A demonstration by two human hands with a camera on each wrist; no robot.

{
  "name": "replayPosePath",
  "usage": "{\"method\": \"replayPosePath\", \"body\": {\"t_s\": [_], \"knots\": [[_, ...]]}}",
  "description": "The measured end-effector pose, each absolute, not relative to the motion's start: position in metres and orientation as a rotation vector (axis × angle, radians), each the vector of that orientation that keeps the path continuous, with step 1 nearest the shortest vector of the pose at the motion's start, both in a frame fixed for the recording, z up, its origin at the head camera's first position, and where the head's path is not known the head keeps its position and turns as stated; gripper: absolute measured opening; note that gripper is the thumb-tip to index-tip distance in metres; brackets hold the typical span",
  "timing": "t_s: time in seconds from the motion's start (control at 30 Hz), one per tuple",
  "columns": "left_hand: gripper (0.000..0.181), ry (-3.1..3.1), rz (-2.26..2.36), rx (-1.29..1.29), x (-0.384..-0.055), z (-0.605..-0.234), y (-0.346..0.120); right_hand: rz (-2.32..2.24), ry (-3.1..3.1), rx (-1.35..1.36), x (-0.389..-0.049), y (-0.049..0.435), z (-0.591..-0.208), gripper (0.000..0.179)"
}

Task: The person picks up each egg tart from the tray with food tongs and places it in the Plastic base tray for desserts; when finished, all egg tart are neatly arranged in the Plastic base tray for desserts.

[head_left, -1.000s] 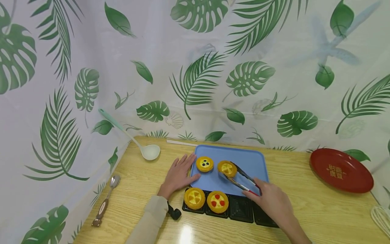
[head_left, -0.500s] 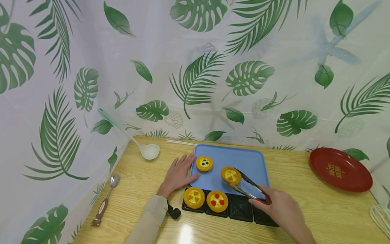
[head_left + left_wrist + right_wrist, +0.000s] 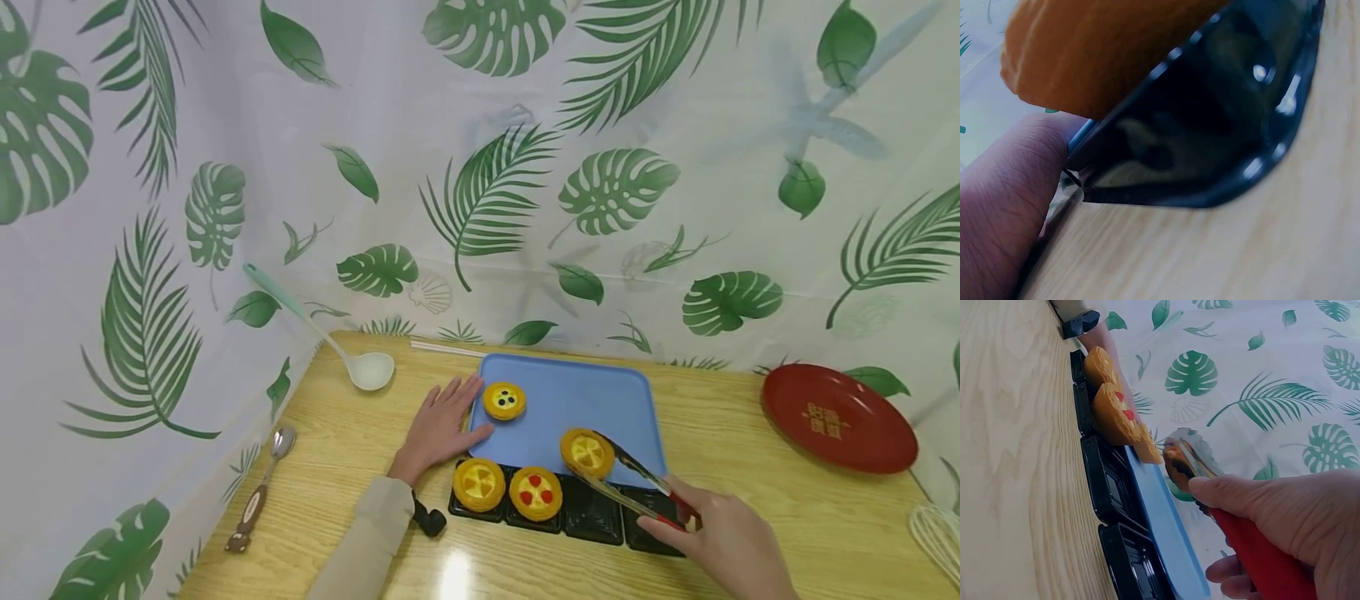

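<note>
My right hand (image 3: 731,537) grips the red handles of metal tongs (image 3: 637,500), whose tips pinch an egg tart (image 3: 587,452) with yellow wedge pieces on top. In the head view the tart overlaps the front edge of the blue tray (image 3: 577,392), just behind the black four-part container's third compartment (image 3: 592,512). A tart with dark berries (image 3: 504,401) sits on the tray's left. The two left compartments hold a wedge-topped tart (image 3: 478,485) and a tart with red pieces (image 3: 536,493). My left hand (image 3: 442,429) lies with straight fingers at the tray's left edge.
A pale ladle (image 3: 371,372) leans at the back left, with a spoon (image 3: 258,492) nearer the front. Chopsticks (image 3: 447,348) lie behind the tray. A red oval plate (image 3: 840,418) is on the right, near a coiled white cord (image 3: 936,533).
My right hand has moved right and toward me, bringing the tongs and the pinched tart from mid-tray to its front edge. The left hand has stayed in place.
</note>
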State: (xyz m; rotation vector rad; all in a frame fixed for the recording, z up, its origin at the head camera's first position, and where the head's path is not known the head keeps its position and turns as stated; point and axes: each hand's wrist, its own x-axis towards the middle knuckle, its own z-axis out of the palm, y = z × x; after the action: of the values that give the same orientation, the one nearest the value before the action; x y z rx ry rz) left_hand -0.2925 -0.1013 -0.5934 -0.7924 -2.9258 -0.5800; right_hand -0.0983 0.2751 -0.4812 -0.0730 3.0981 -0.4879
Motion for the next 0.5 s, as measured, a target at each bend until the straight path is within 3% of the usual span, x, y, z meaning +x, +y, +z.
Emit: {"method": "replayPosePath", "body": {"t_s": [0.2, 0.27, 0.4, 0.5], "knots": [[0.090, -2.927, -0.564, -0.793, -0.290, -0.590, -0.099, -0.516, 3.026, 0.004, -0.083, 0.287, -0.479, 0.061], [0.090, -2.925, -0.562, -0.791, -0.290, -0.589, -0.099, -0.505, 2.987, 0.029, -0.080, 0.290, -0.479, 0.063], [0.091, -2.931, -0.553, -0.786, -0.291, -0.589, -0.099, -0.478, 2.901, 0.068, -0.076, 0.294, -0.482, 0.084], [0.091, -2.935, -0.547, -0.786, -0.291, -0.592, -0.098, -0.475, 2.844, 0.083, -0.073, 0.297, -0.486, 0.087]]}}
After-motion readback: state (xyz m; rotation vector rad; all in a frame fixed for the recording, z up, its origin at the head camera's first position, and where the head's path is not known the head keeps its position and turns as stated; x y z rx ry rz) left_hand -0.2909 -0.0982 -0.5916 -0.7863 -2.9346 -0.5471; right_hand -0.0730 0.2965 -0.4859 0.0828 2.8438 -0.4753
